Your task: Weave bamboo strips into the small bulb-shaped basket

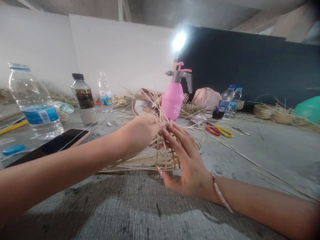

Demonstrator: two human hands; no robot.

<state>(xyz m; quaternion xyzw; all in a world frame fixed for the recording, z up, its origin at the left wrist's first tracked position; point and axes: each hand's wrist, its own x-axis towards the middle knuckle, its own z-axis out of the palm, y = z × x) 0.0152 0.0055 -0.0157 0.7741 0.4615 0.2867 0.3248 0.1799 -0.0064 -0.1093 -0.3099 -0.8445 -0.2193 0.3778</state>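
A small, partly woven bamboo basket (165,156) with an open lattice stands on the grey tabletop in front of me, loose strips sticking out at its top and left side. At its upper edge my left hand (142,133) is closed in a pinch on the bamboo strips; its fingertips are partly hidden. My right hand (186,160) grips the basket's right side, fingers along the upper part and thumb low on the front. The fingertips of both hands nearly meet at the top.
Behind the basket stands a pink spray bottle (172,100). A phone (55,143), a large water bottle (41,103) and a black-capped bottle (85,100) are at left. Red-and-yellow-handled scissors (218,130) lie at right, near long loose strips (250,161).
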